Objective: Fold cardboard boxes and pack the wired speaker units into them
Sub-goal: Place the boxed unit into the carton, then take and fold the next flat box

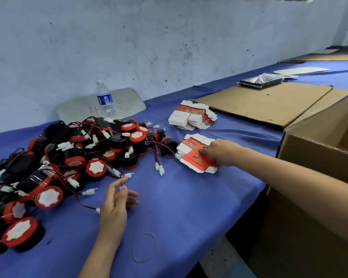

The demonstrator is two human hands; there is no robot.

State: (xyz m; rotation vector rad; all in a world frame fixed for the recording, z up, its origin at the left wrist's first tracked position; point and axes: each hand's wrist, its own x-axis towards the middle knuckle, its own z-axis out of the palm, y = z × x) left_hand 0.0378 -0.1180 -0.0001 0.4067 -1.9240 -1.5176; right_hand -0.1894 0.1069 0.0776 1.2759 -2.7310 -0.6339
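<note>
Left of the bench, the wired speaker units (68, 157) lie in one tangled heap on the blue cloth (179, 207), evidently dumped within easy reach; none is boxed yet. The left hand (117, 201) hovers just beside the heap, palm turned inward, fingers apart and relaxed and holding nothing, one fingertip near a loose white connector (129, 175). A rubber band (144, 246) lies near the bench edge, probably off a bundle of blanks. Centre right, the right arm is stretched forward and the right hand (221, 152) rests on the near stack of flat box blanks (193, 162); whether it pinches the top blank cannot be determined. At far right an open shipping carton (319, 149) stands ready.
</note>
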